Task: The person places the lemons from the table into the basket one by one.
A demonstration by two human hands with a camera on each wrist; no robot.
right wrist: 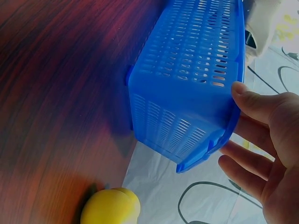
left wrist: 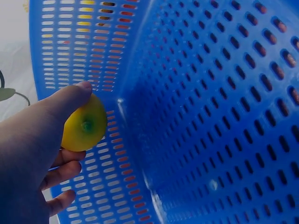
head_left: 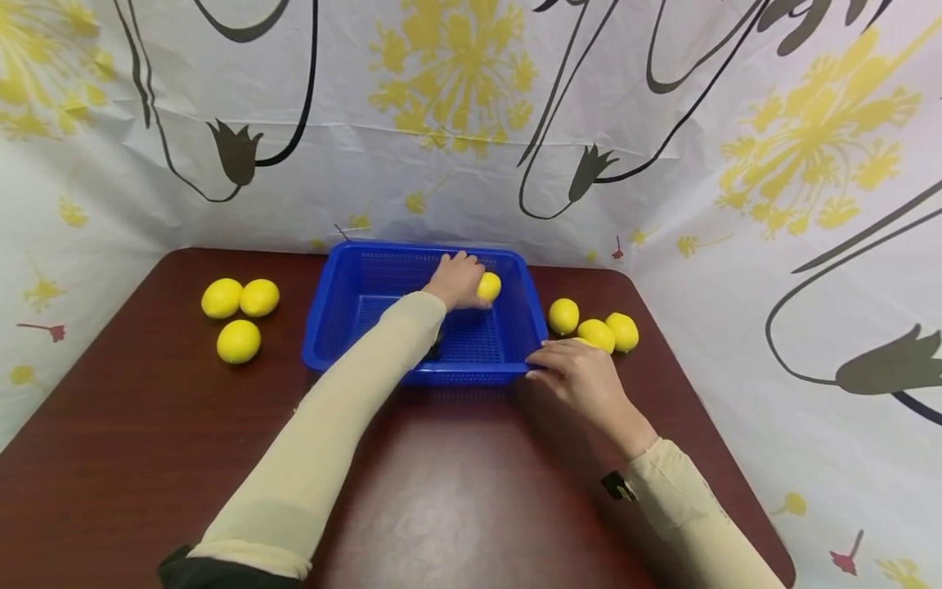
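Note:
A blue perforated plastic basket (head_left: pixel 464 375) stands toward the far side of the table. My left hand (head_left: pixel 456 281) reaches into its far right part and holds a yellow lemon (head_left: pixel 489 286). In the left wrist view, thumb and fingers wrap this lemon (left wrist: pixel 86 123) beside the perforated wall. At the near right corner, my right hand (head_left: pixel 581 380) grips the basket's rim. The right wrist view puts the thumb on the outer side of the basket (right wrist: pixel 187 93), with the other fingers over the rim. My left forearm hides part of the basket's inside.
Three lemons (head_left: pixel 239 341) lie on the dark brown table (head_left: pixel 456 483) left of the basket. Three more lemons (head_left: pixel 563 316) sit at its right, one partly behind my right hand. A white patterned sheet (head_left: pixel 471 188) hangs along the table's back and sides.

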